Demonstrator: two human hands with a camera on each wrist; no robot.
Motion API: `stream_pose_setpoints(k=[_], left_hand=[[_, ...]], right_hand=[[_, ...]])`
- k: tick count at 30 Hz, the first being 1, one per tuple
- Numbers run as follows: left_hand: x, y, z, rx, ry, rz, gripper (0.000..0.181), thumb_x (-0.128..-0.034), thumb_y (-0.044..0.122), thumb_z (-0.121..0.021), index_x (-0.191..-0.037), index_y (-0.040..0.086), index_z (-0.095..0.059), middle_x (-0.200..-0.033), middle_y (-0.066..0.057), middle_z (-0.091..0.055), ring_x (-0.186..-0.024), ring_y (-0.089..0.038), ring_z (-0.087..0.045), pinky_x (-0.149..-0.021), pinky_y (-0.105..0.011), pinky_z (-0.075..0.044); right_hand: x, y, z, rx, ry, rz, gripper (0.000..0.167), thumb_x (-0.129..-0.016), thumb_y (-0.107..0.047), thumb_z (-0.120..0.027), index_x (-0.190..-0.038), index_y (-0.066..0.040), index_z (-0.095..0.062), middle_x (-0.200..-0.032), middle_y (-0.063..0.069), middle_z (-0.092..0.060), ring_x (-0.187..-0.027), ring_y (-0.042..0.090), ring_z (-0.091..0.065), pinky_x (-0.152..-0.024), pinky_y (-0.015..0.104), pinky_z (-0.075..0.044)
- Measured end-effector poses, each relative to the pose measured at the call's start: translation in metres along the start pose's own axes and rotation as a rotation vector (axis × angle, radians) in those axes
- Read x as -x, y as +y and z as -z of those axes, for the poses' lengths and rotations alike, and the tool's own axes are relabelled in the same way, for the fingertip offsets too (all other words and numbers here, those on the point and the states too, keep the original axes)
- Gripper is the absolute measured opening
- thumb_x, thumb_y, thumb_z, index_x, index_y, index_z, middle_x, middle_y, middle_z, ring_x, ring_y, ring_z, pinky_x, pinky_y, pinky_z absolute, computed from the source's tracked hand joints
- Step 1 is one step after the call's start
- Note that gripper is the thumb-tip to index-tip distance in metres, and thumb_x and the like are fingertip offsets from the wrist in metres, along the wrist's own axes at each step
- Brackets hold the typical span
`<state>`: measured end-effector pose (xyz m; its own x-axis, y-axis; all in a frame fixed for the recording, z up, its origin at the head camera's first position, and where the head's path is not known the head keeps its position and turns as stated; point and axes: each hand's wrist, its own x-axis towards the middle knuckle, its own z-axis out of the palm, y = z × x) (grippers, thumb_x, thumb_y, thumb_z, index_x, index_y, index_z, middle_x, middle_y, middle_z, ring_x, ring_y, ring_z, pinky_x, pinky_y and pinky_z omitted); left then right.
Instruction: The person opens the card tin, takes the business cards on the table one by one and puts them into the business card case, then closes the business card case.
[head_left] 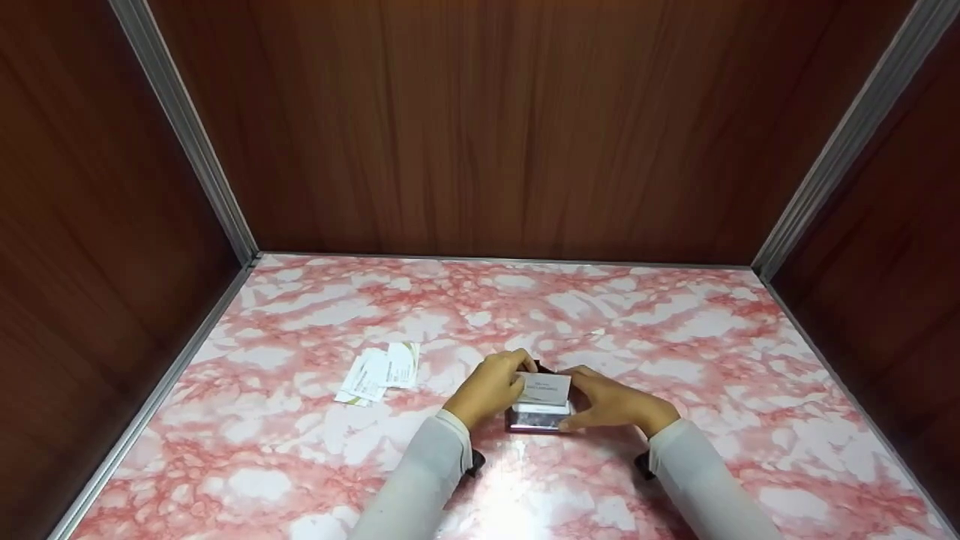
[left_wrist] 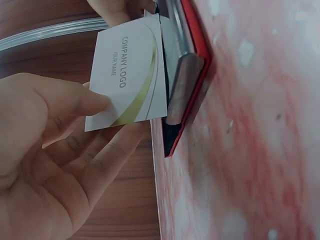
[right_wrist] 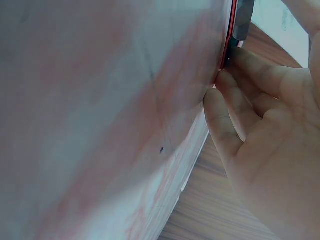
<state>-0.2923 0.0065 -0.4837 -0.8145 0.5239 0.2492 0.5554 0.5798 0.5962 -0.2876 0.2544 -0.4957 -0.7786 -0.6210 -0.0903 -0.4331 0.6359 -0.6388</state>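
A white business card (head_left: 546, 390) with a gold-green curve is pinched between the thumb and fingers of my left hand (head_left: 491, 386). In the left wrist view, the card (left_wrist: 127, 70) is tilted against the opening of a business card case (left_wrist: 192, 65) with a metallic edge and red-and-black cover. My right hand (head_left: 611, 401) grips the right side of this case (head_left: 534, 422), thumb at the near edge and fingers at the far side. From the right wrist, its fingertips (right_wrist: 222, 80) touch the case's red edge; much of the case is out of frame.
Several white business cards (head_left: 375, 375) lie overlapping on the table, left of my hands. The pink-and-white marbled tabletop (head_left: 300, 465) is bordered by dark wood panels (head_left: 465, 135) and metal corner rails (head_left: 187, 135).
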Motion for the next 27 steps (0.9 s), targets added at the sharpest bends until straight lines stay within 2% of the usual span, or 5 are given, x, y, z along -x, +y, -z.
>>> stream_pose_setpoints(k=[6, 12, 17, 22, 27], left_hand=[[-0.002, -0.0007, -0.0058, -0.046, 0.009, -0.038, 0.022, -0.0875, -0.005, -0.059, -0.103, 0.008, -0.067, -0.101, -0.005, -0.068, -0.094, -0.015, -0.062, -0.083, -0.029, -0.051], [-0.0017, -0.0013, -0.008, -0.07, -0.032, -0.042, 0.031, -0.0868, -0.008, -0.058, -0.109, 0.01, -0.07, -0.107, -0.005, -0.07, -0.101, -0.017, -0.064, -0.088, -0.03, -0.05], [0.0007, -0.0006, -0.0079, -0.071, -0.083, -0.017, 0.031, -0.0888, -0.006, -0.057, -0.112, 0.01, -0.07, -0.112, -0.006, -0.069, -0.108, -0.019, -0.063, -0.093, -0.031, -0.049], [0.0017, 0.0002, -0.0067, -0.056, -0.131, 0.026, 0.033, -0.0906, -0.004, -0.055, -0.115, 0.012, -0.069, -0.114, -0.005, -0.069, -0.108, -0.017, -0.063, -0.092, -0.03, -0.049], [0.0019, 0.0005, -0.0069, -0.069, -0.142, 0.015, 0.034, -0.0893, -0.005, -0.056, -0.115, 0.011, -0.071, -0.114, -0.003, -0.07, -0.107, -0.014, -0.063, -0.091, -0.028, -0.05]], right_hand=[[-0.0004, 0.0002, 0.0, -0.003, -0.005, 0.001, 0.083, -0.082, -0.038, -0.083, -0.145, 0.002, -0.046, -0.141, 0.015, -0.047, -0.125, 0.029, -0.044, -0.107, 0.052, -0.035], [0.0007, 0.0, 0.0007, -0.013, -0.009, -0.022, 0.086, -0.082, -0.038, -0.082, -0.147, 0.003, -0.042, -0.142, 0.016, -0.044, -0.127, 0.031, -0.043, -0.108, 0.053, -0.033], [0.0008, 0.0001, 0.0006, 0.01, -0.006, -0.006, 0.086, -0.083, -0.039, -0.081, -0.146, 0.005, -0.042, -0.144, 0.02, -0.043, -0.133, 0.037, -0.041, -0.11, 0.057, -0.03], [0.0011, -0.0006, 0.0007, 0.01, -0.007, -0.01, 0.084, -0.084, -0.037, -0.081, -0.147, 0.004, -0.043, -0.144, 0.02, -0.042, -0.134, 0.038, -0.04, -0.11, 0.058, -0.029], [0.0004, -0.0009, 0.0012, 0.013, -0.019, -0.019, 0.086, -0.084, -0.038, -0.081, -0.148, 0.003, -0.041, -0.146, 0.018, -0.041, -0.135, 0.038, -0.038, -0.11, 0.058, -0.03]])
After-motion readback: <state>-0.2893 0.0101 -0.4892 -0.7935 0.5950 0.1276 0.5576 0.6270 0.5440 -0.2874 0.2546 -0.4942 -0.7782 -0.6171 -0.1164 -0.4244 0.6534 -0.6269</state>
